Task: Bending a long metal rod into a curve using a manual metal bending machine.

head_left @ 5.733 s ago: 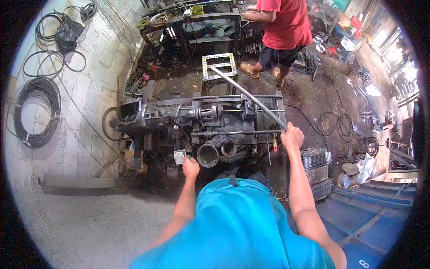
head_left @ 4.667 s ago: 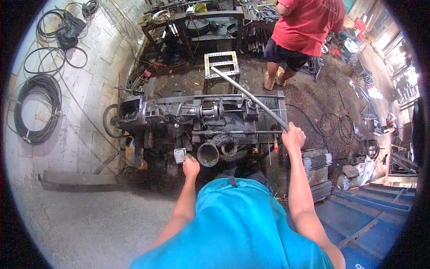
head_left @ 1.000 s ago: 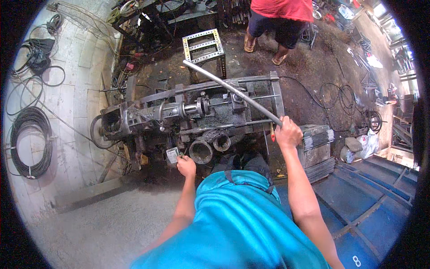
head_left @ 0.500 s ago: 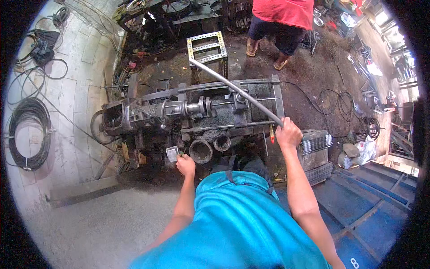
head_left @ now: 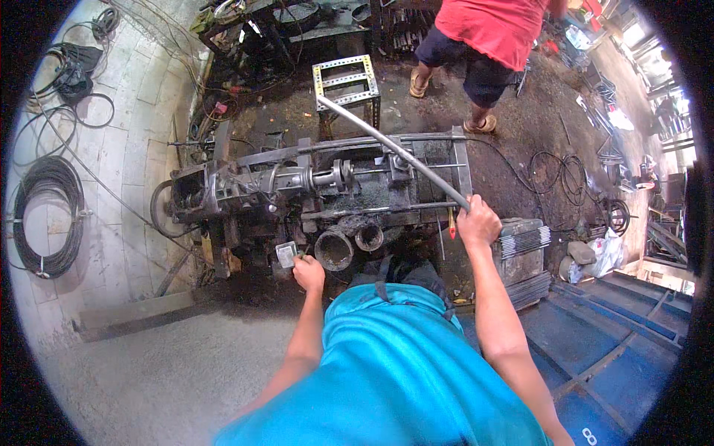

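My right hand (head_left: 480, 221) is closed round the near end of a long grey metal pipe (head_left: 394, 151). The pipe slants up and left over a greasy machine (head_left: 275, 178) with guide rods, and its far end shows in front of a perforated metal stand. My left hand (head_left: 308, 273) is closed at the near side of the machine, at a small, pale, square-ended tool (head_left: 285, 254). A bit of green shows by its fingers; the handle is mostly hidden. Two round metal tubes (head_left: 335, 250) lie just right of that hand, their open ends facing me.
A person in a red shirt (head_left: 487, 33) stands beyond the machine, right of the perforated stand (head_left: 346, 99). Coiled black cable (head_left: 48, 215) lies at left. Stacked metal rods (head_left: 524, 239) sit beside my right hand, with blue panels (head_left: 617, 327) nearer. Loose hoses (head_left: 558, 175) cross the floor.
The person in the red shirt has shifted right, one foot stepping farther right and nearer the machine. My hands, the pipe and the square-ended tool stay almost where they were.
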{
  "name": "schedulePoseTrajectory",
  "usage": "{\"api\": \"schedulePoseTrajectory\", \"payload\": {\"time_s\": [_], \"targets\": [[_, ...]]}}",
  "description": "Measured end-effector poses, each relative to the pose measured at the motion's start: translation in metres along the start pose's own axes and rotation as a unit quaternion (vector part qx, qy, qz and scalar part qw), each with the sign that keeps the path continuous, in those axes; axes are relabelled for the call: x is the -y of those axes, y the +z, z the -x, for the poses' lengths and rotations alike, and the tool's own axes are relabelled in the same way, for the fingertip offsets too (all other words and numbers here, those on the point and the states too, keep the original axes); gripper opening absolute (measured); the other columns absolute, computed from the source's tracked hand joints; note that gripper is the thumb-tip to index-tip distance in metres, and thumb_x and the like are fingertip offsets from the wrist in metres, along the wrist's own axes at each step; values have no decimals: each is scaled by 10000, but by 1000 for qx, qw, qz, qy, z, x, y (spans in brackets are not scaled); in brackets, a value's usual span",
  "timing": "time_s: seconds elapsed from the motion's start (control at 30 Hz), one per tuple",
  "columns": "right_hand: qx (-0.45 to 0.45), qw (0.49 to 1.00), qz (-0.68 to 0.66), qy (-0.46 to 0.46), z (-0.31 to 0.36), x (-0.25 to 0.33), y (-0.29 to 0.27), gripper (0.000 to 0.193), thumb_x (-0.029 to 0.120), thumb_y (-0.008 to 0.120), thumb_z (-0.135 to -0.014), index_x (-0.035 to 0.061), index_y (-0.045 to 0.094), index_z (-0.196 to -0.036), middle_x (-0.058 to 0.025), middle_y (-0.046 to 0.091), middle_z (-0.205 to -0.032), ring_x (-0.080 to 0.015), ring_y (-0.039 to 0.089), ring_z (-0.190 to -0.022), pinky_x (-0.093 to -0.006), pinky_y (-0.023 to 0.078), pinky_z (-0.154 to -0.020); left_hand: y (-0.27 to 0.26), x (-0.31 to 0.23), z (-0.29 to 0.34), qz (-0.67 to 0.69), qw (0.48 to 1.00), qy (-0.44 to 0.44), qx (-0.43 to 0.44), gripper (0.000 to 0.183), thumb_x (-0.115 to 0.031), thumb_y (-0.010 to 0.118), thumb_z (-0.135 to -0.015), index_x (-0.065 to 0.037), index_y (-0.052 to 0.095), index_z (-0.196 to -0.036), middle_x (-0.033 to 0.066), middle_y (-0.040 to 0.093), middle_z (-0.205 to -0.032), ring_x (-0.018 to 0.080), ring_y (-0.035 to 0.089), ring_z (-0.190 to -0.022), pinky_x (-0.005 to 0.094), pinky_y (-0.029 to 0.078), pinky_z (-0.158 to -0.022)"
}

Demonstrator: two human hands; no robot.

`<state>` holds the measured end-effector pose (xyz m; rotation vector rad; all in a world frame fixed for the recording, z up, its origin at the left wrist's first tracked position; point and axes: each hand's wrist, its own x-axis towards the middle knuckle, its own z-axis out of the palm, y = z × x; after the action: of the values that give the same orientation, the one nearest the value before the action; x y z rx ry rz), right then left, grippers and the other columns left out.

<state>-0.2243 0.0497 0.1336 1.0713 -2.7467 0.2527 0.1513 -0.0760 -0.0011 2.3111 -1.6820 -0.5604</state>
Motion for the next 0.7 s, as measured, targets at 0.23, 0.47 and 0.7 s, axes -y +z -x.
{"api": "schedulePoseTrajectory", "payload": {"time_s": [0.23,0.47,0.7], "targets": [[9,1000,17,2,-1,-3,3,136,218,674,-778,124,583,-816,-74,652,-699,-278,661,-642,-419,523,-574,-5,-5,2,12,1000,2,-1,261,-213,513,-869,3,603,-985,283,649,-889,449,625,-852,524,475,-779],[-6,1000,3,-15,-1,2,-4,144,233,671,-783,127,576,-803,-78,654,-707,-274,660,-637,-416,523,-574,-3,-2,2,0,1000,-12,-8,264,-215,519,-865,4,606,-985,278,649,-876,449,624,-847,525,474,-777],[23,1000,12,13,1,2,0,146,232,671,-782,132,572,-819,-80,661,-726,-279,664,-663,-418,526,-583,-2,1,0,4,1000,2,3,285,-211,509,-860,19,610,-994,280,648,-897,453,618,-864,525,467,-790]]}}
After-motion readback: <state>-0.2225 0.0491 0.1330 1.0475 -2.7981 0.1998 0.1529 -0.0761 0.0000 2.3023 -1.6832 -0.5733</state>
